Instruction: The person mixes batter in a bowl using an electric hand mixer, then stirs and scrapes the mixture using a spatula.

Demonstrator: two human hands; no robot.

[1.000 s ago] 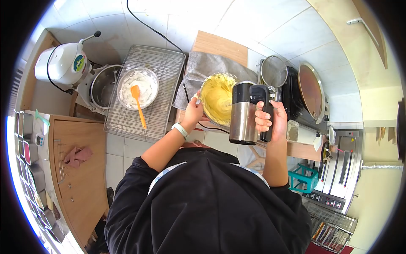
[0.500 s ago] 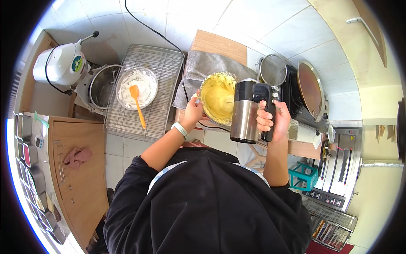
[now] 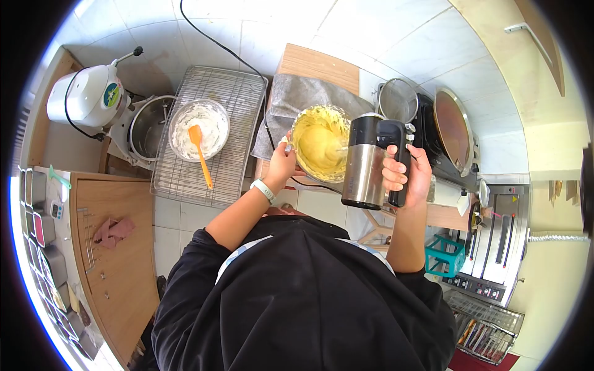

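My right hand [image 3: 402, 173] is wrapped round the black handle of a steel-and-black hand mixer [image 3: 365, 164]. The mixer's beater end reaches into a bowl [image 3: 299, 162] of smooth yellow batter [image 3: 320, 143]; the beaters themselves are mostly hidden by the batter and the mixer body. My left hand [image 3: 285, 162] grips the near left side of that bowl, its thumb at the rim and fingers partly under it. The bowl stands tilted on a grey cloth [image 3: 303, 89]. Left of it, a bowl [image 3: 175, 139] holds a white creamy mix with an orange spatula [image 3: 201, 154] resting in it.
A wire rack [image 3: 241, 117] carries the white-mix bowl. Further left stand a white stand mixer [image 3: 86, 96] and its steel bowl [image 3: 148, 133]. On the right are a sieve [image 3: 399, 99], a round pan [image 3: 453, 130] and a teal stool [image 3: 445, 255]. A black cord [image 3: 216, 43] hangs across the wall.
The hand mixer and my right hand have shifted slightly to the right over the bowl. My left hand keeps its hold on the bowl.
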